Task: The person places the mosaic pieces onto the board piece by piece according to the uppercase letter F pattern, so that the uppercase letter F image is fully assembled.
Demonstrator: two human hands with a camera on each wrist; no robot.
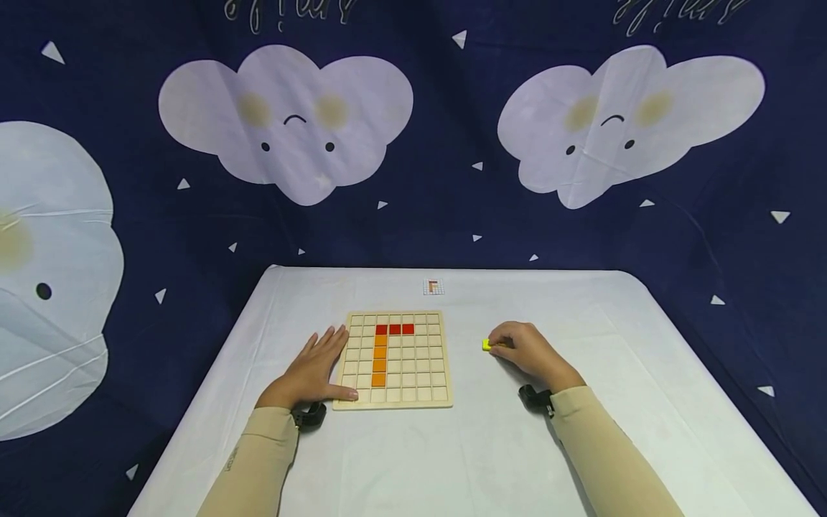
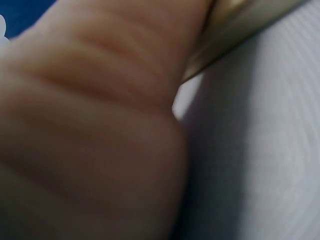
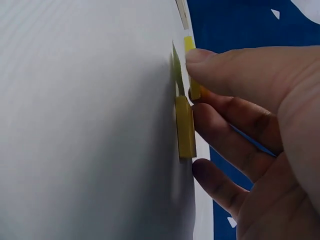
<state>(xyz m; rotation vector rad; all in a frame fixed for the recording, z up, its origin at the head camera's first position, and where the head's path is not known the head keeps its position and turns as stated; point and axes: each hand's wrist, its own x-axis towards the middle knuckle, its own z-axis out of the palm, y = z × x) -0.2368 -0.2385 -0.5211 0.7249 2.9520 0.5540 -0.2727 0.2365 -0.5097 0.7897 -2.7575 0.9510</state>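
Observation:
A wooden grid board (image 1: pixel 394 406) lies on the white table. Three red tiles (image 1: pixel 395 329) make a row near its far side, and a column of orange tiles (image 1: pixel 380 352) runs down from the row's left end. My left hand (image 1: pixel 312 370) rests spread at the board's left edge, its thumb over the near left corner. To the right of the board, my right hand (image 1: pixel 526 350) pinches a yellow tile (image 3: pixel 192 62) between thumb and finger, just above the table. A second yellow tile (image 3: pixel 185 127) sits beneath the other fingers, close to the tabletop.
Beyond the board lies a small card (image 1: pixel 433 287) printed with a coloured grid pattern. The white tablecloth (image 1: pixel 413 467) covers the table, whose far edge meets a dark blue cloth (image 1: pixel 439 215) with clouds. Each wrist wears a black camera (image 1: pixel 535 399).

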